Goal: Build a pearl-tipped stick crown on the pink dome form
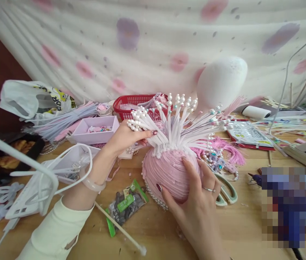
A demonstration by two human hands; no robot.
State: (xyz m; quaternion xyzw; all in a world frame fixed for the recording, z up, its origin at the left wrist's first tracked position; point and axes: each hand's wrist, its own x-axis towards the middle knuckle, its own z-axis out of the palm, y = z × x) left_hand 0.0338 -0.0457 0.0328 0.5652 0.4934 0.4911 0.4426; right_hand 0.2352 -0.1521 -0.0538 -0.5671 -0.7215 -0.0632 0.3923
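Observation:
A pink dome (pixel 166 173), wound in fuzzy strands, stands on the table with a string of pearls around its lower edge. From its top fans a spray of white fuzzy stems (pixel 178 135), many tipped with pearl beads (pixel 181 99). My left hand (pixel 133 137) closes around the stems on the left side; its thumb shows in front, while the other fingers are mostly hidden. Thumb and fingers of my right hand (pixel 193 195) grip the dome's near right side. Partly behind that hand lie green-handled scissors (pixel 230 193).
A snack packet (pixel 127 204) and a thin stick (pixel 120 227) lie in front. Lilac trays (pixel 87 135) and a white power strip (pixel 29 196) are at left. Behind stand a red basket (pixel 123 113) and a white foam form (pixel 222 81). Pink tassels (pixel 234 153) lie right; a blurred glue gun (pixel 293 206) is nearer.

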